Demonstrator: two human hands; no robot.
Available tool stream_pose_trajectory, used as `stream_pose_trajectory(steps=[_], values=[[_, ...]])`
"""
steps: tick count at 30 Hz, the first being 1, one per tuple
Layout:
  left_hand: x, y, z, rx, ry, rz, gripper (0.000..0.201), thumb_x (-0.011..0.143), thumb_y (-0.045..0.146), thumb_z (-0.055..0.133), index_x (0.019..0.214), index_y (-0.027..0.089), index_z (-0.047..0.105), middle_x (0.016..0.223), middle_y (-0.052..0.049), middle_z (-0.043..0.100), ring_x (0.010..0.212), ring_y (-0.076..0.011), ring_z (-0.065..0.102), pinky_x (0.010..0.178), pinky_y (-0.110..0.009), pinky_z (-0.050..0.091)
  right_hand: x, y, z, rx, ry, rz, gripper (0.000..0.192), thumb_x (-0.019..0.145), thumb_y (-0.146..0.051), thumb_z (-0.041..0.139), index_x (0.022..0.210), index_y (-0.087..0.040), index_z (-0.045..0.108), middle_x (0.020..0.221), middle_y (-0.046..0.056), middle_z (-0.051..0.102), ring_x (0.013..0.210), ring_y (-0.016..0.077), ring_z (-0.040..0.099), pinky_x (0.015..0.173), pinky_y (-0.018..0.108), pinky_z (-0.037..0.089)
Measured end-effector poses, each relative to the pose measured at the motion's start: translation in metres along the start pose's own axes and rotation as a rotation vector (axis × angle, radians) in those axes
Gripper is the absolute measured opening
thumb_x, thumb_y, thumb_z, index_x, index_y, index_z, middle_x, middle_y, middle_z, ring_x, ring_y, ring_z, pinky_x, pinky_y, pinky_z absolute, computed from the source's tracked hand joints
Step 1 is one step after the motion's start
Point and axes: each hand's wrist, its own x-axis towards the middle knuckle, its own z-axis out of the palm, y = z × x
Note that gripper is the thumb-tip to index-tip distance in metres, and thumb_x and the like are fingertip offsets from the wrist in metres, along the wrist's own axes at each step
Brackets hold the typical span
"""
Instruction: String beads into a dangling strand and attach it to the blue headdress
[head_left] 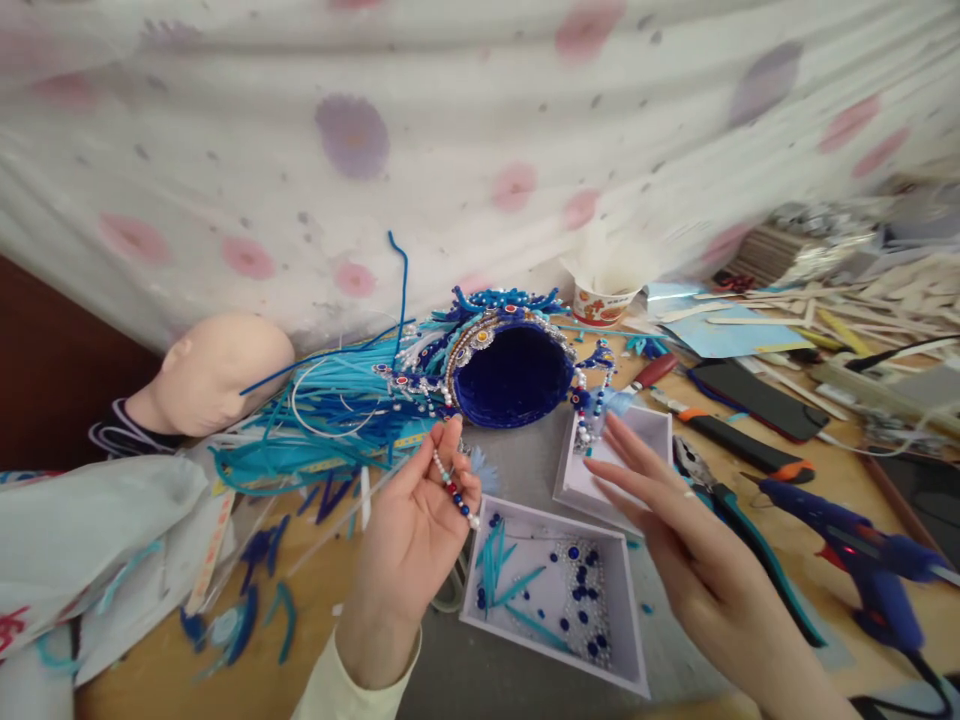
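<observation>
A short string of beads (454, 489) in white, red and blue lies across the fingers of my left hand (416, 540), its upper end pinched between thumb and fingertips. Just beyond stands a headdress (514, 375) with a dark blue hollow, a jewelled rim and blue trimming. Bead tassels (583, 415) hang from its right side. My right hand (675, 530) is open, fingers stretched toward these tassels, above a small white box (651, 440); I cannot tell whether it touches them. Between my hands sits a white tray (551, 522) of blue and clear beads and turquoise strips.
At the left are a mannequin head (225, 370), blue pipe cleaners (322, 400) and a pale plastic bag (97, 530). To the right lie pliers (739, 525), a blue glue gun (855, 545), a cutter (742, 445) and a phone (765, 395). A paper cup (604, 303) stands behind.
</observation>
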Motion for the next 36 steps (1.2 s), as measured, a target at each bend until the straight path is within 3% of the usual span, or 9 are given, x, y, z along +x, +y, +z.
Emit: stream_pose_trajectory(steps=[6,9,12,17,20,23,27,32,36], values=[[0.008,0.000,-0.021,-0.089,0.085,-0.001,0.038,0.100,0.015,0.037,0.086,0.016,0.072,0.083,-0.004,0.076,0.057,-0.0099,0.062,0.052,-0.021,0.051,-0.012,-0.004,-0.025,-0.185,0.187,-0.100,0.043,0.093,-0.016,0.046,0.128,-0.038,0.059,0.161,-0.003,0.027,0.149,0.0337,0.017,0.119,0.057,0.024],[0.013,-0.003,-0.025,-0.080,0.100,-0.022,0.040,0.100,0.013,0.037,0.083,0.016,0.073,0.080,-0.005,0.076,0.056,-0.0096,0.061,0.052,-0.021,0.050,-0.010,-0.004,-0.026,-0.149,0.180,-0.032,0.045,0.093,-0.016,0.047,0.131,-0.039,0.056,0.161,-0.001,0.027,0.141,0.0338,0.038,0.093,0.042,0.060],[0.017,-0.005,-0.027,-0.043,0.092,-0.034,0.040,0.098,0.011,0.040,0.077,0.017,0.073,0.077,-0.005,0.075,0.055,-0.0090,0.060,0.052,-0.020,0.050,-0.003,-0.005,-0.020,-0.142,0.095,-0.065,0.050,0.094,-0.012,0.042,0.132,-0.041,0.055,0.162,-0.002,0.023,0.135,0.0320,0.047,0.078,0.035,0.065],[0.019,-0.006,-0.027,-0.063,0.111,-0.046,0.037,0.096,0.011,0.043,0.076,0.017,0.073,0.075,-0.004,0.073,0.055,-0.0091,0.060,0.051,-0.021,0.050,0.013,-0.008,0.003,-0.420,0.181,-0.185,0.057,0.087,-0.007,0.047,0.130,-0.042,0.057,0.164,-0.009,0.013,0.150,0.0382,0.000,0.115,0.071,0.009],[0.018,-0.008,-0.023,-0.100,0.141,-0.067,0.036,0.097,0.013,0.042,0.077,0.016,0.072,0.075,-0.004,0.073,0.055,-0.0098,0.059,0.050,-0.021,0.050,0.014,-0.005,0.010,-0.287,0.148,-0.116,0.056,0.090,-0.008,0.048,0.133,-0.043,0.054,0.165,-0.007,0.010,0.145,0.0365,0.028,0.108,0.054,0.043],[0.016,-0.012,-0.016,-0.103,0.150,-0.065,0.036,0.098,0.014,0.042,0.079,0.016,0.071,0.078,-0.004,0.074,0.055,-0.0096,0.059,0.050,-0.021,0.050,0.008,0.002,0.008,-0.180,0.070,0.005,0.055,0.095,-0.015,0.049,0.140,-0.044,0.044,0.143,0.002,0.056,0.076,0.0166,0.075,0.061,0.026,0.061],[0.012,-0.017,-0.009,-0.078,0.131,-0.052,0.034,0.098,0.014,0.042,0.080,0.016,0.071,0.080,-0.005,0.074,0.056,-0.0097,0.059,0.052,-0.022,0.051,-0.002,0.006,0.004,-0.241,0.128,0.066,0.033,0.096,-0.028,0.056,0.126,-0.043,0.059,0.057,-0.009,0.069,0.032,0.0103,0.052,0.038,0.023,0.044],[0.010,-0.025,-0.004,-0.063,0.134,-0.068,0.035,0.098,0.014,0.040,0.081,0.015,0.070,0.079,-0.004,0.073,0.056,-0.0102,0.059,0.052,-0.023,0.052,-0.006,0.005,-0.002,-0.153,0.102,-0.094,0.039,0.101,-0.047,0.037,0.101,-0.031,0.073,0.047,-0.005,0.058,0.042,0.0149,0.057,0.081,0.040,0.053],[0.009,-0.035,0.000,-0.041,0.174,-0.062,0.036,0.098,0.012,0.039,0.078,0.013,0.069,0.075,-0.005,0.071,0.054,-0.0105,0.058,0.048,-0.023,0.051,-0.005,0.006,-0.010,-0.187,-0.010,-0.229,0.059,0.102,-0.050,0.020,0.083,-0.024,0.069,0.053,-0.003,0.057,0.049,0.0153,0.059,0.116,0.055,0.021]])
